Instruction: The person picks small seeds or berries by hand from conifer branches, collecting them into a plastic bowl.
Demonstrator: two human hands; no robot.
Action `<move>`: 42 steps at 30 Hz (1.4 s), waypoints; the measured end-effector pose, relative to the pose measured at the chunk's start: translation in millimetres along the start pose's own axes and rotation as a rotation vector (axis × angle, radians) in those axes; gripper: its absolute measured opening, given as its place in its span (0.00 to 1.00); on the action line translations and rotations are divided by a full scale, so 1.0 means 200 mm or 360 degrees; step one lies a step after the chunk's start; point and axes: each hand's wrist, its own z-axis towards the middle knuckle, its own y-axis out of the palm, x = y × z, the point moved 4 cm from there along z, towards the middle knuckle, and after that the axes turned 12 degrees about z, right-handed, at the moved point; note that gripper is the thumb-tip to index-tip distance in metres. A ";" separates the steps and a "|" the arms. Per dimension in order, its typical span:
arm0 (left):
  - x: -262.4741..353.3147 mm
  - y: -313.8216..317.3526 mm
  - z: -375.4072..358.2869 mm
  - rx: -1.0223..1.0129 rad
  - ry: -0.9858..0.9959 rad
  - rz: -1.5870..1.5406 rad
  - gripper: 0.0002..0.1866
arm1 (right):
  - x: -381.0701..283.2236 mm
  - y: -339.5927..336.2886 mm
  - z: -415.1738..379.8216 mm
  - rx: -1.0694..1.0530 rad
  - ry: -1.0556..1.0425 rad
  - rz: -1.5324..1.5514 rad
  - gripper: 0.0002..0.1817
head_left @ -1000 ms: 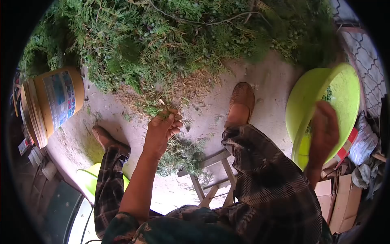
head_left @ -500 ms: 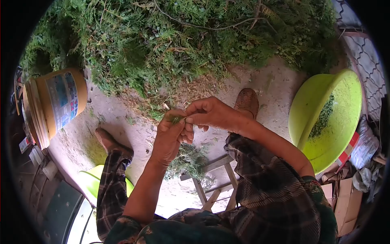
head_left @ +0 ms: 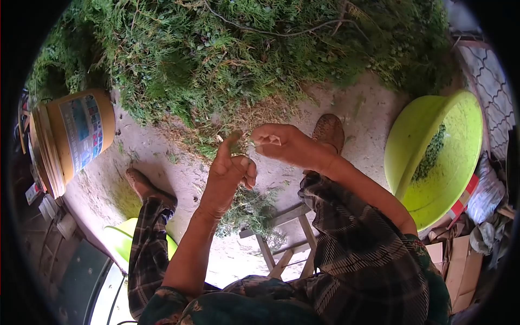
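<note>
My left hand [head_left: 228, 172] is raised above the floor between my knees, one finger stretched up and the others loosely curled, with nothing visible in it. Just to its right is my right hand [head_left: 287, 143], its fingers bent inward and closed; whatever they may hold is hidden. A small gap separates the two hands. Beyond them lies a big heap of green conifer branches [head_left: 244, 65] with small bluish cones or berries among the leaves. Below the hands, cut sprigs [head_left: 249, 214] lie on the floor.
A lime-green basin [head_left: 401, 141] with small green pieces inside stands tilted at right. At left is a tan bucket [head_left: 105, 122] with a label. Another green container [head_left: 122, 235] sits by my left leg. A wooden stool frame [head_left: 281, 219] is beneath me, cardboard [head_left: 465, 271] lower right.
My hands were together, with a small green sprig between the fingers. Now they have come apart, and the sprig is out of sight. My left finger has straightened.
</note>
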 end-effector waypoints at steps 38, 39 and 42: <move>-0.16 -0.44 0.16 0.1226 0.0302 0.1525 0.07 | 0.12 -0.05 -0.08 0.0144 0.1203 0.0745 0.17; -0.16 -0.36 0.11 0.1122 0.0458 0.1487 0.06 | 0.14 -0.04 -0.08 0.0213 0.1149 0.0795 0.17; -0.12 -0.19 0.10 0.0671 0.0571 0.1056 0.07 | 0.14 -0.03 -0.08 0.0324 0.1210 0.1072 0.18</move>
